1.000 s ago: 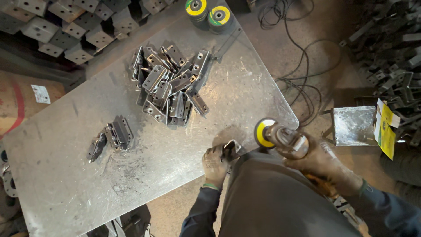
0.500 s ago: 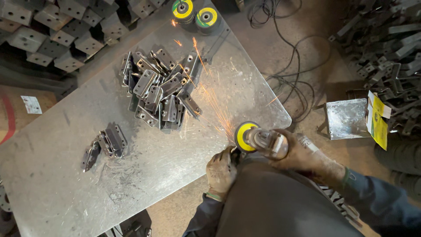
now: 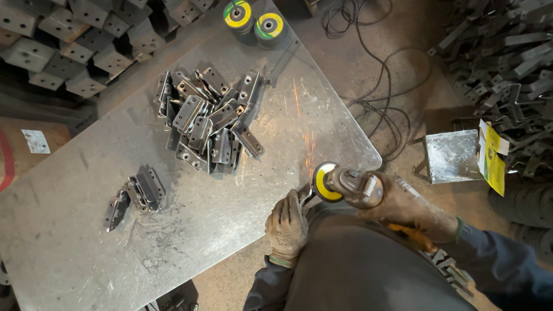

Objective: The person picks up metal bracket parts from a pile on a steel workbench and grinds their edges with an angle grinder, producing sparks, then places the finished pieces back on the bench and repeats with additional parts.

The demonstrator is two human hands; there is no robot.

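My gloved left hand (image 3: 286, 227) pins a small metal bracket (image 3: 304, 196) at the near edge of the steel table (image 3: 75, 253). My gloved right hand (image 3: 412, 208) grips an angle grinder (image 3: 348, 185), whose yellow flap disc (image 3: 321, 182) touches the bracket. Orange sparks (image 3: 308, 147) fly away across the tabletop.
A heap of several metal brackets (image 3: 210, 124) lies mid-table, and a small group of brackets (image 3: 135, 196) lies to the left. Two spare yellow discs (image 3: 253, 22) sit at the far edge. Cables (image 3: 377, 86) trail on the floor; stacked metal parts (image 3: 75, 40) line the back and right.
The grinder disc came down onto the bracket in my left hand and sparks began flying. They still fly now, and the view has shifted slightly.
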